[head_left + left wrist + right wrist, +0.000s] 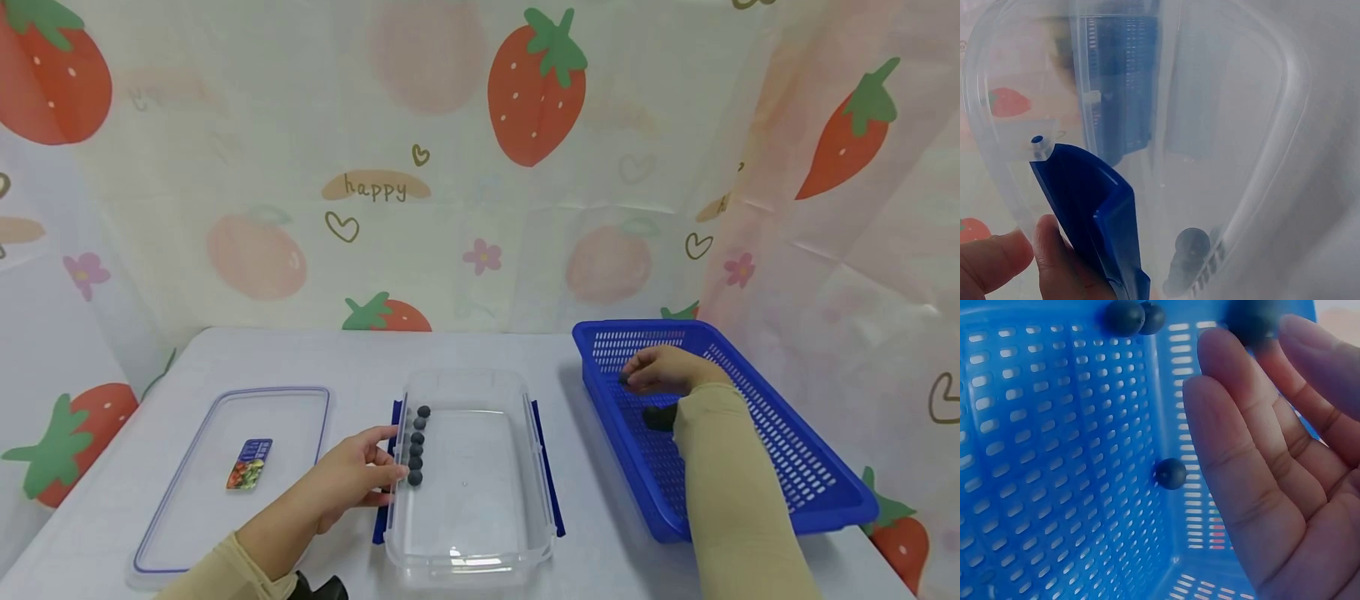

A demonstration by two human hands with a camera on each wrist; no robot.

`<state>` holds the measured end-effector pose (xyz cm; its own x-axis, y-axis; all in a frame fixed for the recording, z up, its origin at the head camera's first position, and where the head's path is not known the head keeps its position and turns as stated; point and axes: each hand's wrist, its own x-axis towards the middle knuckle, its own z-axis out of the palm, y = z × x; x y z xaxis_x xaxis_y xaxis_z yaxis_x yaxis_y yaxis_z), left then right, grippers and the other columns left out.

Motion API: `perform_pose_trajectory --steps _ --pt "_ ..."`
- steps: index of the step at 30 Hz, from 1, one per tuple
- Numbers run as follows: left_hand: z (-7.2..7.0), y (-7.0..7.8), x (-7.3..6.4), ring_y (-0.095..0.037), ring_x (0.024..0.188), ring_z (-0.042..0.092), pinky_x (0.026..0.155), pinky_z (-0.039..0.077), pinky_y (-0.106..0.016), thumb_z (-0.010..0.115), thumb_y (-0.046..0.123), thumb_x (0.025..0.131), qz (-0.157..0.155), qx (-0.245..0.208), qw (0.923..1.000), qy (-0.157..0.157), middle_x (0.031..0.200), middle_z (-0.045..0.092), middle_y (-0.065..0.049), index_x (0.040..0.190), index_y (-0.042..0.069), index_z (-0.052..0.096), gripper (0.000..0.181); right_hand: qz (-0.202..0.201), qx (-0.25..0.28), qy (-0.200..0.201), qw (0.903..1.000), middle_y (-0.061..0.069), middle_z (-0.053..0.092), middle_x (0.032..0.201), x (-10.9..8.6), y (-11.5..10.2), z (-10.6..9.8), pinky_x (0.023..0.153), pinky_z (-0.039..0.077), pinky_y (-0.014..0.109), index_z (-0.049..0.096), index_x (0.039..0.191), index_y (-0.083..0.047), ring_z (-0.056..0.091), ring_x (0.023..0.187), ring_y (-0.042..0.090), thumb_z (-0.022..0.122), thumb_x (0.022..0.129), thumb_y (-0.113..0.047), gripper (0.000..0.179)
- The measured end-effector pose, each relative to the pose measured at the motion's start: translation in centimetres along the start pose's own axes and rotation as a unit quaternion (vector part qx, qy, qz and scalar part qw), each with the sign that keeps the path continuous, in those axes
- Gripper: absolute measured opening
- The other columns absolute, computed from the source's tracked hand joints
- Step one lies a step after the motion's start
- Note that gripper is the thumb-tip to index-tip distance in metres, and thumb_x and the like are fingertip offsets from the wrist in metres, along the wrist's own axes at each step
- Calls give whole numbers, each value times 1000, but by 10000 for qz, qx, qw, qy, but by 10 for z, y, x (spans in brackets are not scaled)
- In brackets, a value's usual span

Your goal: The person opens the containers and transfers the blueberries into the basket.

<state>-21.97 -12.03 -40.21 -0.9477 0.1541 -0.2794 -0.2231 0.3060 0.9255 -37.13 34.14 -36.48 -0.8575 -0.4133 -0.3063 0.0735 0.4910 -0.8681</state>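
Observation:
In the head view a clear plastic box [465,500] with blue side latches stands mid-table, a row of several blueberries [416,450] along its left wall inside. My left hand [352,475] holds that wall at the latch; in the left wrist view its fingers lie beside the blue latch [1097,212]. Inside the blue basket [637,492], my right hand [663,369] pinches a dark, round blueberry [1250,322] between thumb and fingertips, blurred in the right wrist view. Two blueberries [1125,317] sit together there, and another single blueberry [1170,474] lies lower by the basket wall.
A clear lid [195,500] with a blue seal and a printed label [250,463] lies flat left of the box. White cloth covers the table [360,358]; a fruit-patterned curtain [480,208] hangs behind it. The basket stands at the table's right side.

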Motion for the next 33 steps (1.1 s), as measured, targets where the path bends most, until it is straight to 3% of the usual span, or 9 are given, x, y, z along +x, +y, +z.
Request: perform_pose_trajectory --steps 6,11,16,22,26,33 --pt "0 1 -2 -19 72 57 65 56 -31 69 14 81 45 57 10000 -19 87 52 -10 138 10 36 67 246 78 418 9988 16 61 100 -1 -5 2 89 48 42 48 113 15 60 97 28 59 87 -2 33" --pt "1 1 -1 -19 73 57 65 56 -31 68 14 81 19 81 10000 9 88 52 -10 139 10 36 66 -251 -73 414 9988 19 58 105 0 -27 1 90 47 40 47 114 14 60 98 26 56 90 -4 31" --pt "1 0 -1 -19 72 58 65 56 -31 68 13 82 9 81 10000 49 87 52 -10 138 10 36 65 -621 34 253 9977 20 56 107 8 -64 10 90 48 38 44 116 15 60 98 25 55 90 -4 34" --pt "1 2 -3 -19 71 57 64 56 -31 68 12 81 -7 70 10000 56 87 52 -10 138 10 37 65 -945 -351 288 9945 22 56 110 19 -110 41 95 42 49 54 112 3 57 103 33 60 88 -9 28" --pt "2 3 -4 -19 71 57 64 56 -31 68 12 81 -18 69 10000 64 87 52 -10 138 9 37 65 -1182 -628 191 9908 18 59 106 33 -129 69 90 48 42 59 110 -2 60 99 30 63 86 -11 26" --pt "1 4 -5 -19 71 57 64 56 -31 69 13 80 18 78 9999 73 87 53 -10 138 9 38 65 -1411 -442 -578 9873 22 59 106 63 -147 126 85 51 34 61 108 -1 59 100 33 64 85 -8 24"
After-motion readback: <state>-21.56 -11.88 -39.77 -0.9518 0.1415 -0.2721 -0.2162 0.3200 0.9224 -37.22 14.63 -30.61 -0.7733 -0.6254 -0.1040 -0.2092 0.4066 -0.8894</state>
